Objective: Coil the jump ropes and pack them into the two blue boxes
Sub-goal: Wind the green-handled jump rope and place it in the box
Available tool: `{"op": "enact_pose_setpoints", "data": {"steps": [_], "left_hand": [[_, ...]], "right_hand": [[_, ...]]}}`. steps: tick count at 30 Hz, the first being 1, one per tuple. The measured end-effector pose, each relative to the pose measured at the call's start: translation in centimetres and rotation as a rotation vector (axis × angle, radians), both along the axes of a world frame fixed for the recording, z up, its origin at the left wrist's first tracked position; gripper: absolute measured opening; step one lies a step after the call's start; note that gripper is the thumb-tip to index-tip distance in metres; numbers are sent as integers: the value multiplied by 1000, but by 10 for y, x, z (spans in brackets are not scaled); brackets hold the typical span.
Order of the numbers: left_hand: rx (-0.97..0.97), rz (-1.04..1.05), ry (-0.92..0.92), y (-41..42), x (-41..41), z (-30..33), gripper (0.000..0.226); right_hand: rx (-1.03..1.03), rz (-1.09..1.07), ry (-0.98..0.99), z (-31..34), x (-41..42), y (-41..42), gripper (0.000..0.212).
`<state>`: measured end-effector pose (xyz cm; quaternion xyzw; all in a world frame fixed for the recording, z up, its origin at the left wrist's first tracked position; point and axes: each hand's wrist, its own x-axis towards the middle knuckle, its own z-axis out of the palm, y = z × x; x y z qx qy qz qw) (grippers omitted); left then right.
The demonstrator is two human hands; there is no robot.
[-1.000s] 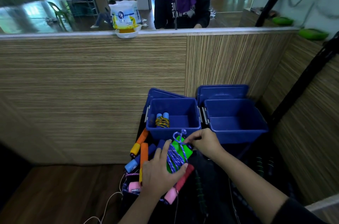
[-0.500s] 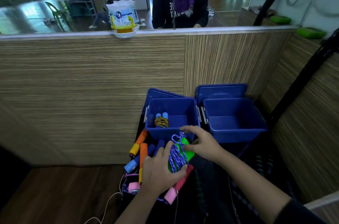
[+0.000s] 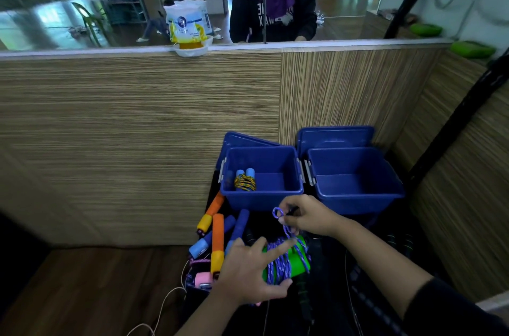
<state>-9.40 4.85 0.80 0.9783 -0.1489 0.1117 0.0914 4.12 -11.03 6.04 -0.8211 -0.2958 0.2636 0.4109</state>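
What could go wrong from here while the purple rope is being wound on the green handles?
1. The right hand pinches only a small loop of the purple rope; if it slips, the coil on the green handles may loosen.
2. The left hand holds the bundle over loose jump ropes, so strands could snag.
3. The left blue box already holds a coiled rope; the right blue box looks empty.

Two open blue plastic boxes sit side by side: the left box [image 3: 261,178] holds one coiled yellow-blue braided rope with light-blue handles [image 3: 244,180], while the right box [image 3: 355,181] is empty. A purple braided rope wound around green handles [image 3: 286,260] lies just in front of the boxes, one loop raised.
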Motion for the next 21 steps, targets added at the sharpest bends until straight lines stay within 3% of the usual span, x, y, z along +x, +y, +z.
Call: {"op": "enact_pose_setpoints", "data": {"steps": [4, 10, 14, 17, 21], "left_hand": [[-28, 3, -5, 3, 1, 0, 78], [-21, 87, 171, -1, 3, 4, 72], [-259, 350, 140, 5, 6, -6, 70], [-471, 555, 116, 12, 12, -8, 66], [-481, 579, 99, 11, 18, -1, 57]], "right_hand": [[37, -58, 11, -2, 3, -1, 13], [76, -65, 49, 2, 3, 1, 21], [96, -158, -143, -2, 0, -1, 26], [201, -183, -105, -15, -13, -2, 23], [125, -110, -273, -35, -30, 7, 9]]}}
